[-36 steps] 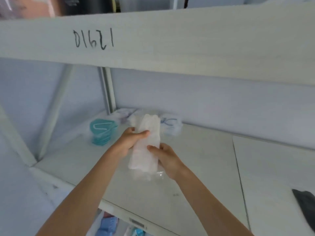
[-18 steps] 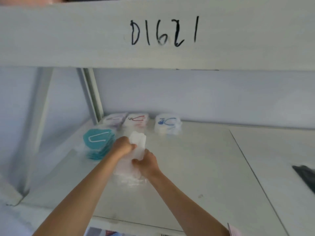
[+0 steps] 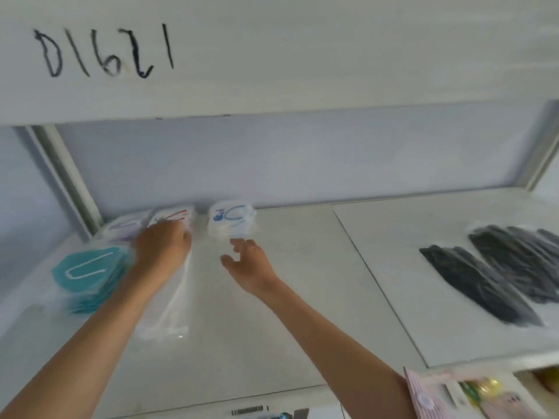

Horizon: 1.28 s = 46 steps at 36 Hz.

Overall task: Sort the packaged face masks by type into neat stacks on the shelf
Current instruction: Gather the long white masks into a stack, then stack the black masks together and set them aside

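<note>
1. your left hand (image 3: 161, 247) is pressing down on the far end of the white mask pack (image 3: 172, 300), which is lying flat on the shelf (image 3: 272, 313) just right of the teal mask stack (image 3: 89, 272). the fingers are curled over the pack's far end, probably to keep the slippery wrapper from sliding while it is being squared up; whether they are pinching it i cannot tell.
2. your right hand (image 3: 248, 258) is hovering right of the teal mask stack, beyond the white pack, fingers loosely spread and holding nothing. it is sitting just in front of the blue-print mask stack (image 3: 231, 219), likely ready to straighten it.
3. the red-print mask stack (image 3: 175, 216) and the purple-print mask stack (image 3: 127, 226) are sitting behind the teal mask stack, against the back wall, each type kept in its own pile.
4. the black masks (image 3: 499, 270) are lying fanned out, well to the right of the teal mask stack, and in my judgement they are waiting to be stacked.
</note>
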Each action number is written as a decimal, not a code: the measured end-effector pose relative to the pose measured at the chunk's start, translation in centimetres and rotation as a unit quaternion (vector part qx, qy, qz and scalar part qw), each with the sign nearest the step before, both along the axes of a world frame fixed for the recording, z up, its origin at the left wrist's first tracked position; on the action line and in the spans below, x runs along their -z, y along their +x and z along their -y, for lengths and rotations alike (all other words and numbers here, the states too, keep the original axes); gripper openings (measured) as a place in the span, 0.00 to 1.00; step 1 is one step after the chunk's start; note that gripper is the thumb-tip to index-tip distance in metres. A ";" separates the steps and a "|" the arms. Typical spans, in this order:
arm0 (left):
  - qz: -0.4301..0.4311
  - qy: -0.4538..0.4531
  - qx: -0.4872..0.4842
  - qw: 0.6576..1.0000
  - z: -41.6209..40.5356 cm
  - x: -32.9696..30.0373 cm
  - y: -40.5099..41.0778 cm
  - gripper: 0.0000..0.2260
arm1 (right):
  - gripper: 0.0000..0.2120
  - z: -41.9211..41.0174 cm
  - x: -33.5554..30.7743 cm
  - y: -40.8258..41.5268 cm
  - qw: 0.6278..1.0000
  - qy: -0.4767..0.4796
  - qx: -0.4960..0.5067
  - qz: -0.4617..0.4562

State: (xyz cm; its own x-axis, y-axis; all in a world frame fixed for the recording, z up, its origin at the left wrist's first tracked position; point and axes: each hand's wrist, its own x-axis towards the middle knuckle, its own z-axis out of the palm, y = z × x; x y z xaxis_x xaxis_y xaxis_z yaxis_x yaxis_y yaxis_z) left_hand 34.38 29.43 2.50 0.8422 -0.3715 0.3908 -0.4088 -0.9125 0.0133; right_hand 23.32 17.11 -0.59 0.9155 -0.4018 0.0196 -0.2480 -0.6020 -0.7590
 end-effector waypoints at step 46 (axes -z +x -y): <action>-0.512 -0.498 0.110 0.691 37.3 4.7 -27.1 0.05 | 0.18 35.8 2.2 -27.6 0.990 0.089 0.102 0.031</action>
State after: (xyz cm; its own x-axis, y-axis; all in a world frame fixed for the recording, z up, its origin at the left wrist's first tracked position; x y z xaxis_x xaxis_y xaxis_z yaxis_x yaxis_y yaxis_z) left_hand 7.26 -7.88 -2.18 0.8330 -0.5106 -0.2130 0.1523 -0.1584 0.9755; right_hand -4.32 -18.68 -2.84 0.8139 -0.5808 -0.0141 -0.3002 -0.3997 -0.8661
